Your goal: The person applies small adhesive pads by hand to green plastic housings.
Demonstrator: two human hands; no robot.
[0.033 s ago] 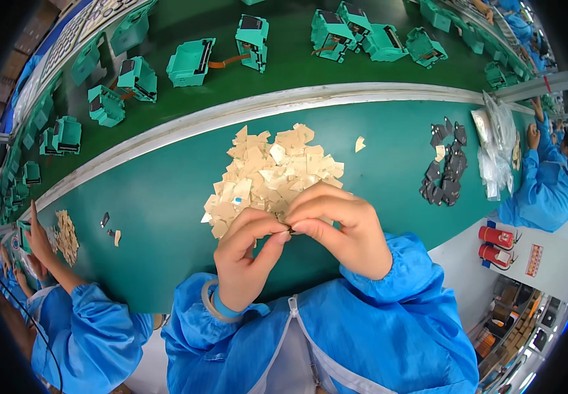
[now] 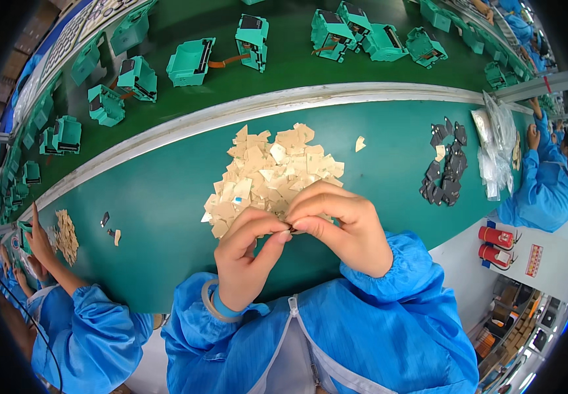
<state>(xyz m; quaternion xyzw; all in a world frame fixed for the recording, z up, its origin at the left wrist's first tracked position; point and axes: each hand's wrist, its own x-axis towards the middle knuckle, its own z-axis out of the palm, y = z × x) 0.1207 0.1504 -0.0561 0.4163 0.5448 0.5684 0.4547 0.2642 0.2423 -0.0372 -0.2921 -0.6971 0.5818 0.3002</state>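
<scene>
Both hands meet just above the near edge of the green counter (image 2: 165,197), fingertips pressed together around one tiny dark piece (image 2: 292,229). Left hand (image 2: 248,253) comes up from below with thumb and forefinger pinched on the piece; right hand (image 2: 343,226) curls over from the other side, its fingertips clamped on the same spot. So little of the piece shows between the fingers that only a dark sliver can be made out; its shape cannot be told. A pale band (image 2: 215,308) circles the left wrist, and both forearms wear blue sleeves.

Directly behind the hands, touching them in the view, lies a loose heap of beige squares (image 2: 271,174), thin flat bits of backing paper, some whitish, overlapping every which way. One stray beige scrap (image 2: 360,143) lies apart to the right of the heap. Further right sits a cluster of small dark flat parts (image 2: 443,172), and beside it a crumpled clear plastic bag (image 2: 497,148).

Beyond a pale rail (image 2: 284,105) runs a darker green belt carrying teal plastic housings (image 2: 192,61). At the left a co-worker's hand (image 2: 37,240) rests near a smaller beige heap (image 2: 67,235); at the right another person in a blue sleeve (image 2: 540,190) leans on the counter.
</scene>
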